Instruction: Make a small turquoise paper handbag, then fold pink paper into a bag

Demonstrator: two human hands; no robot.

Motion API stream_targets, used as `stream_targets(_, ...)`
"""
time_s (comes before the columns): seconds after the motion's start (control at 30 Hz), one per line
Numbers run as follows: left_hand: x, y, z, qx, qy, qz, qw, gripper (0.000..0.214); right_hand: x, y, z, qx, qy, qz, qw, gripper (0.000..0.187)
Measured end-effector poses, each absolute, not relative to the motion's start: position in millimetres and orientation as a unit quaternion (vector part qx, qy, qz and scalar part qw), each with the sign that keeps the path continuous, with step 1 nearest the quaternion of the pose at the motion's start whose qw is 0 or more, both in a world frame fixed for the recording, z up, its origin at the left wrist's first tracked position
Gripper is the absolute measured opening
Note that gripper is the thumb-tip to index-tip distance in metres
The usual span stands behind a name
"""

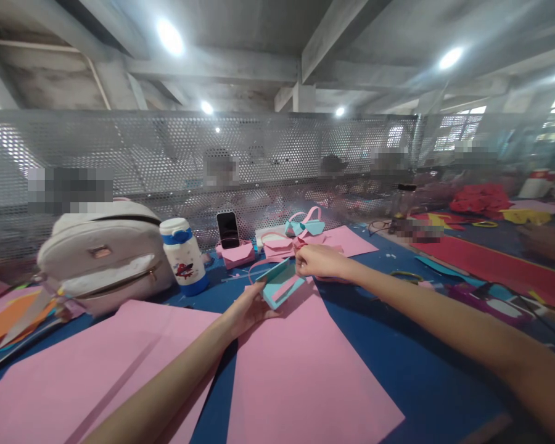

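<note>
Perforated metal screen (268,139) spans the width behind the white-and-blue bottle (184,256). Blue surface (365,364) carries the bottle and extends well to its right. Two pink sheets lie on it: the left sheet (97,364) nearer the wearer than the bottle, the right sheet (300,382) nearer and to the bottle's right. Pale backpack (106,237), just left of the bottle. Left hand (250,311), right of the bottle and nearer: fingers grasping a small teal paper box along its left side. Right hand (321,262), farther right of the bottle: fingers curled at the box's far right edge; cannot tell what they grip. Teal paper box (274,298), right of the bottle, held tilted and open above the right sheet's far end. Dark-screened phone (228,228), upright, right of the bottle. Pink strip (285,288) lies across the box's opening, right of the bottle.
</note>
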State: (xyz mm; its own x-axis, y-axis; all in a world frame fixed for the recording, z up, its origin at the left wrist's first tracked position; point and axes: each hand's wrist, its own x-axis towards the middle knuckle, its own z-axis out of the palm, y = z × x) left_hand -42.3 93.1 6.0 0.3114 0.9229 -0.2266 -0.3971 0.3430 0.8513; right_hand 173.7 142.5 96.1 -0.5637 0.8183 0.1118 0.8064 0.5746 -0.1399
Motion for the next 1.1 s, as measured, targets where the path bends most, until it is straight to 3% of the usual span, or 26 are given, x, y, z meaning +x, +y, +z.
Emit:
stream_targets(0.43,-44.4,94.9,3.7,0.335,0.350,0.446,0.753,0.033,177.2,135.2,73.1,-0.458,-0.868,0.025,0.189,0.012)
stream_targets(0.63,-40.0,93.3,2.5,0.307,0.339,0.455,0.764,0.034,175.1,121.8,64.4,-0.402,-0.879,-0.003,0.258,0.003)
stream_targets(0.9,-29.2,86.3,4.2,0.288,0.302,0.484,0.769,0.032,179.9,96.3,33.5,-0.233,-0.923,-0.046,0.304,0.027)
stream_targets(1.1,-22.3,83.1,-0.4,0.291,0.299,0.509,0.753,0.028,181.8,87.7,18.8,-0.228,-0.928,-0.031,0.293,0.035)
